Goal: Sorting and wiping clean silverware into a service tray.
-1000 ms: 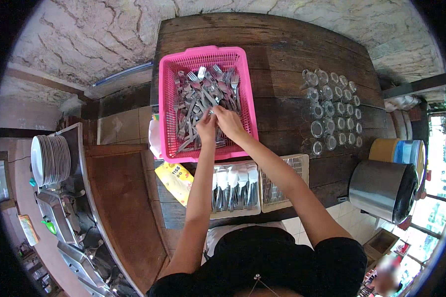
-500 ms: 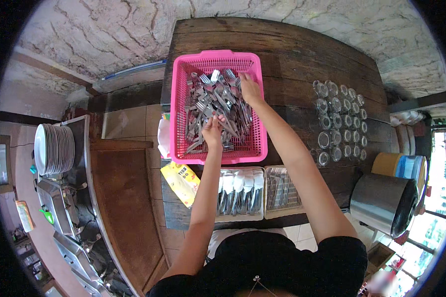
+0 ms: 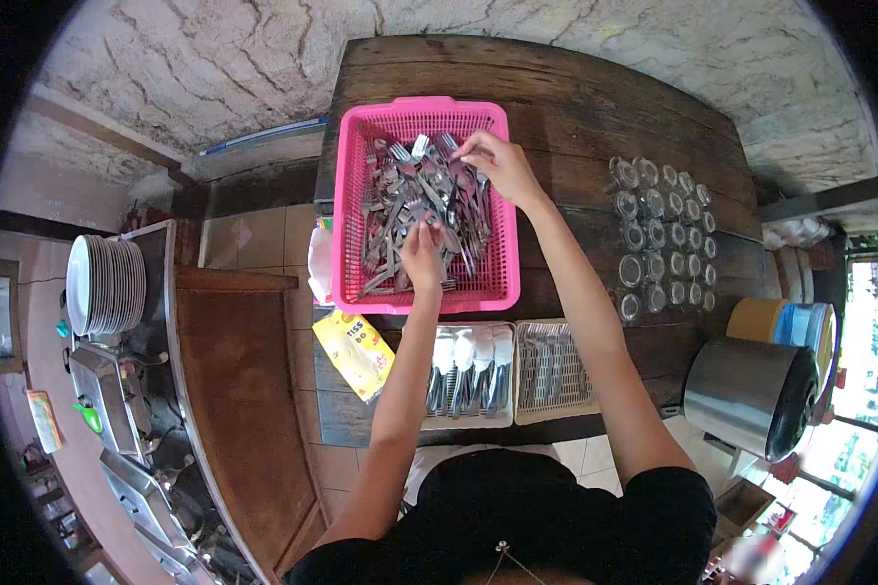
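A pink plastic basket [image 3: 344, 224] stands on the wooden table, heaped with loose metal cutlery [image 3: 429, 180], forks among it. My left hand [image 3: 422, 258] is closed over the near part of the heap, and a fork [image 3: 417, 208] sticks up from its fingertips. Over the basket's far right side, my right hand [image 3: 502, 168] has its fingertips pinched together close to the fork heads. Whatever lies between those fingertips is too small to make out.
Nearer me sit a cream tray [image 3: 468, 424] of cutlery with white wrapping and another cream basket [image 3: 556, 414] of cutlery. A yellow tissue pack [image 3: 354, 353] lies left of them. Upturned glasses [image 3: 654, 234] stand in rows at right. Stacked white plates [image 3: 107, 288] are far left.
My right hand has lifted slightly and drawn right, from among the cutlery toward the basket's right rim. My left hand stays nearly in place, with the fork upright in it.
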